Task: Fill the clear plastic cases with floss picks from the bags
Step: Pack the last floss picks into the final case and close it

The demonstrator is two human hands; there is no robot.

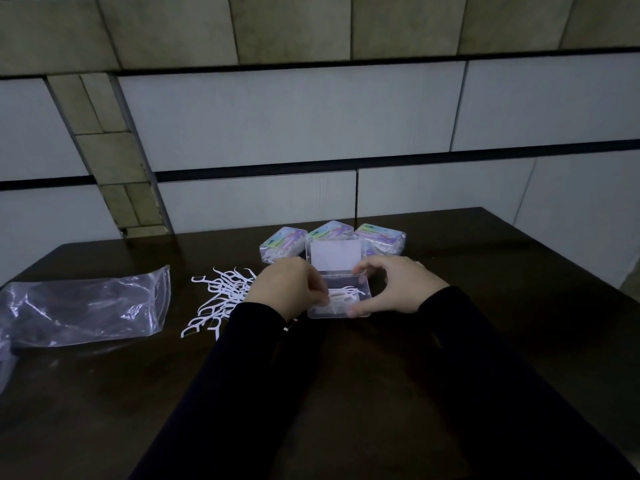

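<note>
An open clear plastic case [349,282] lies on the dark table, its lid [335,255] standing up at the back. A few white floss picks [341,295] lie inside it. My left hand [287,289] is at the case's left edge, fingers curled and pinching picks down in the tray. My right hand [391,289] curves round the case's right side, thumb at the front edge and fingers at the hinge corner. A loose pile of white floss picks [221,299] is spread on the table just left of my left hand.
Three closed, filled cases with colourful labels [282,247] [330,229] [381,239] stand in a row behind the open case. A crumpled clear plastic bag [83,306] lies at the far left. The dark wooden table [519,306] ends at a tiled wall.
</note>
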